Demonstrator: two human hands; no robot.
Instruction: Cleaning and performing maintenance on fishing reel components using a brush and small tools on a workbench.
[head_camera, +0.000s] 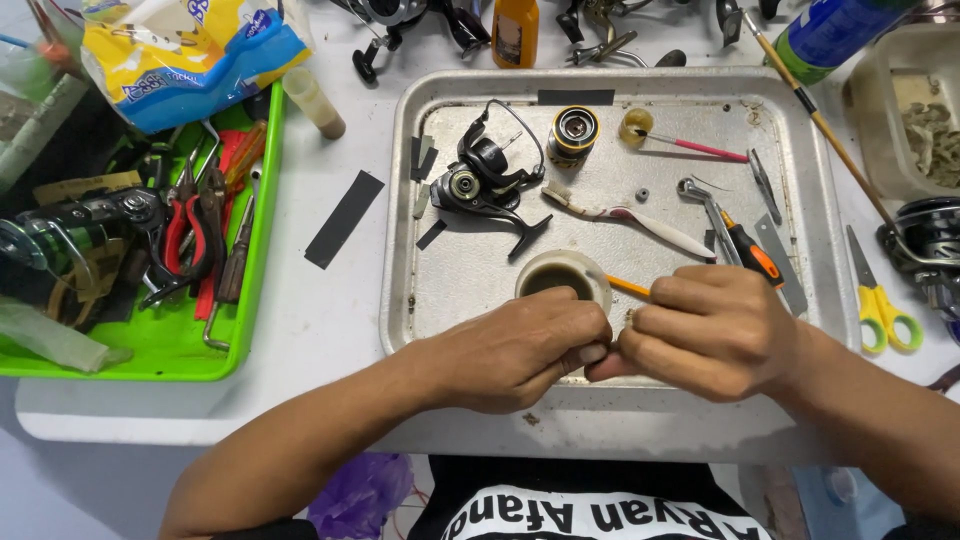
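Observation:
My left hand and my right hand meet at the front edge of a metal tray, fingers pinched together on a small part that they hide. An orange stick pokes out from my right hand. Just behind my left hand stands a small white cup of dark liquid. Farther back in the tray lie a black fishing reel body, its spool, a worn toothbrush, a wrench and an orange-handled screwdriver.
A green tray of pliers and tools sits at the left, with a yellow and blue bag behind it. A black tape strip lies between the trays. Yellow scissors and another reel are at the right.

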